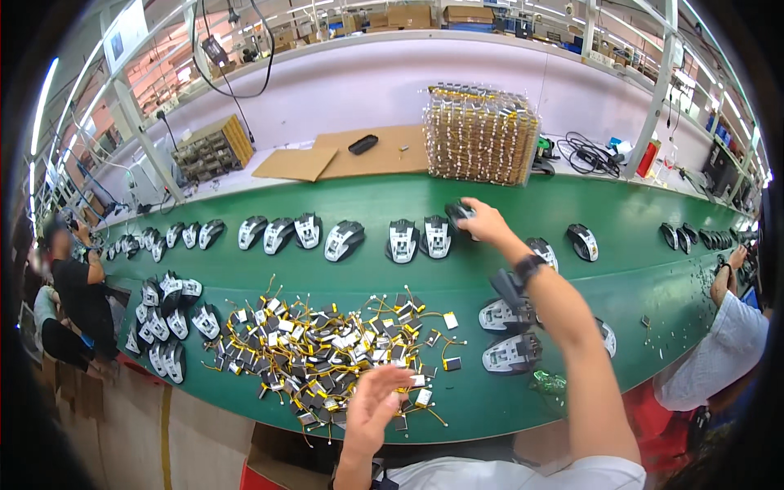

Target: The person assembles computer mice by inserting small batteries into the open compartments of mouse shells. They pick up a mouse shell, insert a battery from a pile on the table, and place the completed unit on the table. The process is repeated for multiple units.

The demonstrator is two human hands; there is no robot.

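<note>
Reaching across the bench, my right hand [487, 224] has its fingers closed on a dark computer mouse [457, 211] at the end of a row of mice. Just left of it lie two open-bodied mice [437, 238] with white inner frames. My left hand [376, 402] is held over the near edge of a heap of small battery packs [314, 347] with yellow and dark leads. Its fingers are stretched out and nothing shows in them. Under my right forearm are more mice [511, 353], partly hidden by the arm.
Several mice [170, 306] cluster left of the heap on the green bench [392, 282]. Behind stand a stacked block of wired parts [480, 135] and cardboard sheets [296, 163]. A green crumpled piece [547, 381] lies near the front. Other people work at both ends.
</note>
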